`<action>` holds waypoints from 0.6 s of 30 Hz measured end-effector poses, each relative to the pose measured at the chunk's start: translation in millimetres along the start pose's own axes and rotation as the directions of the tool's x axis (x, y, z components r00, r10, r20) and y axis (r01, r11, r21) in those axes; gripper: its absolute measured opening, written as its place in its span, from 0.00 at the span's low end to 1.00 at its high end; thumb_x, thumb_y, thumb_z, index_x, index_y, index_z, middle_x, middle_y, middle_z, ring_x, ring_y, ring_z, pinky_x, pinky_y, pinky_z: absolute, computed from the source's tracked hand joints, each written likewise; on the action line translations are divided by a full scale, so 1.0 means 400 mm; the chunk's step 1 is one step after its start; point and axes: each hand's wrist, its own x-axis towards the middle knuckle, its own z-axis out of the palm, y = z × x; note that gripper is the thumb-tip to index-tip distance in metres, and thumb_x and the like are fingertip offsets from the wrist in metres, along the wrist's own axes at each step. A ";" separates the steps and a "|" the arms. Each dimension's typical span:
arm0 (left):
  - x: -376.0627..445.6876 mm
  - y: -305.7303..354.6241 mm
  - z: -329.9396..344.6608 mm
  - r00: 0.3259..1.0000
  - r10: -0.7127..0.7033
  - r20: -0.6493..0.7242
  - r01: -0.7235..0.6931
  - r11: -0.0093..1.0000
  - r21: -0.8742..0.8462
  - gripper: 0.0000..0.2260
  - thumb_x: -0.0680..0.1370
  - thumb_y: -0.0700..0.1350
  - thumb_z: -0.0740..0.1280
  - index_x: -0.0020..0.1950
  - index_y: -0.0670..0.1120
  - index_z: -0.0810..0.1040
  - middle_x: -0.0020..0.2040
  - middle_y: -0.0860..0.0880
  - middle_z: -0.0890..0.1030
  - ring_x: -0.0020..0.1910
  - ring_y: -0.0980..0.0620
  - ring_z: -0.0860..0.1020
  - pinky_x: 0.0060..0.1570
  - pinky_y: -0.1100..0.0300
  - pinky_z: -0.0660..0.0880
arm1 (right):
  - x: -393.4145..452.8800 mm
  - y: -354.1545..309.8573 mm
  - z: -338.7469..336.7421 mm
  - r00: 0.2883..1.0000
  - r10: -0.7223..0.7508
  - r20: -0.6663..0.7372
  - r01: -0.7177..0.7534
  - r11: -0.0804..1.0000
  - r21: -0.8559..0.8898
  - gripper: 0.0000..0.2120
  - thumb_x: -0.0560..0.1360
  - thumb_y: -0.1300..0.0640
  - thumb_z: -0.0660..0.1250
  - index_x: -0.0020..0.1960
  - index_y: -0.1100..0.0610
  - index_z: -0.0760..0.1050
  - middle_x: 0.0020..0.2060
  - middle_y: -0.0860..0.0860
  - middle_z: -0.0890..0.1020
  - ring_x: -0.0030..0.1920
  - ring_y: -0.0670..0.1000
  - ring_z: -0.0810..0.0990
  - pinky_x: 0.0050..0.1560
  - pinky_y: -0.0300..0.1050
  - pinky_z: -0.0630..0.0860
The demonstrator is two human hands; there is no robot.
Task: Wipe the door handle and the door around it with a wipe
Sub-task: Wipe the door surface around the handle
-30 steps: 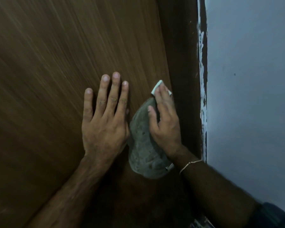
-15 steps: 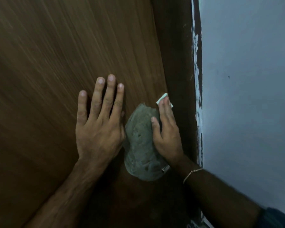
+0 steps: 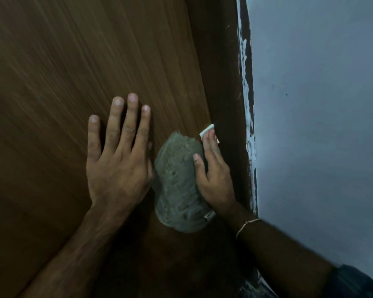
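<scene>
My left hand (image 3: 116, 162) lies flat on the brown wooden door (image 3: 84, 61), fingers spread, holding nothing. Just to its right a grey, rough, rounded door handle (image 3: 177, 186) sticks out from the door. My right hand (image 3: 214, 171) rests along the handle's right side and presses a white wipe (image 3: 207, 127) against the door's edge. Only a corner of the wipe shows past the fingertips. The thumb lies on the handle.
A dark brown door frame (image 3: 222, 72) runs down the door's right side, with a paint-smeared edge (image 3: 247, 82). A pale blue-grey wall (image 3: 321, 104) fills the right. A thin bracelet (image 3: 247, 225) circles my right wrist.
My right hand has slid the wipe down and to the right along the door's edge beside the handle. My left hand has stayed flat on the door.
</scene>
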 end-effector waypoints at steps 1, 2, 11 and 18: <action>0.000 0.000 0.000 1.000 0.001 0.000 -0.001 1.000 -0.006 0.27 0.85 0.49 0.54 0.83 0.45 0.51 0.83 0.45 0.50 0.83 0.45 0.49 0.80 0.43 0.43 | -0.022 0.014 0.002 0.999 0.036 0.010 -0.036 0.999 -0.007 0.28 0.83 0.52 0.57 0.80 0.55 0.51 0.80 0.49 0.52 0.80 0.45 0.49 0.79 0.45 0.52; 0.001 0.000 0.000 1.000 0.003 -0.001 -0.003 1.000 -0.010 0.27 0.85 0.49 0.54 0.83 0.45 0.52 0.83 0.45 0.50 0.83 0.45 0.49 0.80 0.42 0.43 | -0.045 0.027 0.004 0.996 0.087 0.020 -0.087 0.996 -0.014 0.28 0.83 0.52 0.57 0.80 0.55 0.51 0.80 0.49 0.52 0.80 0.45 0.49 0.79 0.48 0.53; 0.003 -0.002 0.002 1.000 0.003 0.005 -0.003 1.000 -0.008 0.27 0.85 0.49 0.53 0.83 0.45 0.52 0.83 0.45 0.50 0.83 0.45 0.49 0.79 0.43 0.42 | -0.038 0.018 0.003 0.988 0.153 -0.005 -0.153 0.988 0.015 0.27 0.83 0.51 0.57 0.79 0.52 0.53 0.80 0.47 0.54 0.79 0.46 0.52 0.78 0.46 0.54; 0.002 -0.001 0.001 1.000 0.007 0.002 -0.007 1.000 0.001 0.27 0.85 0.49 0.53 0.83 0.45 0.51 0.83 0.45 0.50 0.83 0.45 0.49 0.79 0.43 0.41 | -0.054 -0.016 0.024 0.974 0.228 -0.007 -0.228 0.973 0.032 0.29 0.83 0.48 0.56 0.80 0.52 0.51 0.80 0.47 0.52 0.79 0.47 0.51 0.74 0.40 0.51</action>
